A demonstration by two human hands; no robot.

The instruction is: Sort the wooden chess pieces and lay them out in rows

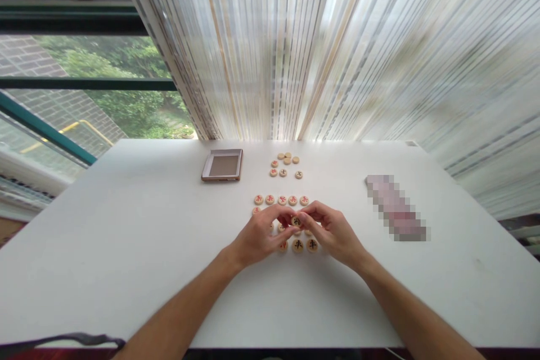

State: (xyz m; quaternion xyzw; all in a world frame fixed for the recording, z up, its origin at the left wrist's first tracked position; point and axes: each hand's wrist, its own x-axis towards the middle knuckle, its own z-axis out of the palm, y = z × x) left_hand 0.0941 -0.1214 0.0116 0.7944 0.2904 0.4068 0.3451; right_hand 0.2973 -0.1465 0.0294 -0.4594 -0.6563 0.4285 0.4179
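Round wooden chess pieces with red and black characters lie in rows on the white table. My left hand and my right hand meet over the rows, and their fingertips pinch one black-marked piece between them. A row of red-marked pieces lies just beyond my fingers. Black-marked pieces show below my hands. More of the rows is hidden under my hands.
A loose cluster of pieces lies farther back. A shallow brown box sits at the back left of it. A blurred pinkish object lies to the right. A striped curtain and a window stand behind the table.
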